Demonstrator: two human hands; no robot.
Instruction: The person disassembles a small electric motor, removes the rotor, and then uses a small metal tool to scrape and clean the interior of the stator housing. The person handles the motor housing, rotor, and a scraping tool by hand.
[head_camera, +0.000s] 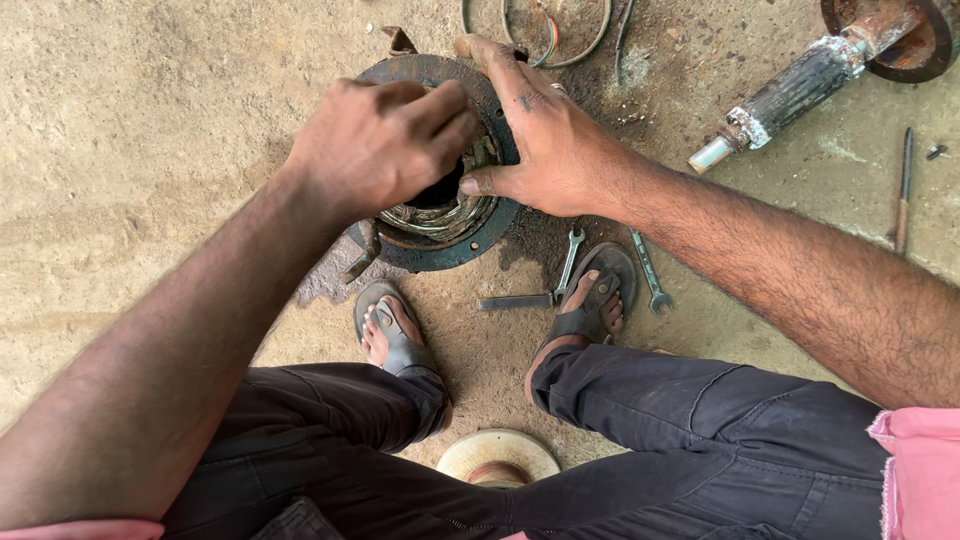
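Round rusty dark-metal hub (420, 250), on dirt floor (150, 150): left hand (385, 145) curled, fingers inside bore, grip unclear; right hand (545, 135) spread over far-right rim. Steel spanners (568, 262) near, right.

Wrenches (570, 262), hub (440, 245) on floor (150, 150)

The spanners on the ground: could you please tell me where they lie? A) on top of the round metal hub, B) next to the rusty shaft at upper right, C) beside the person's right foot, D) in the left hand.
C: the spanners lie on the ground by the right foot, below the hub.
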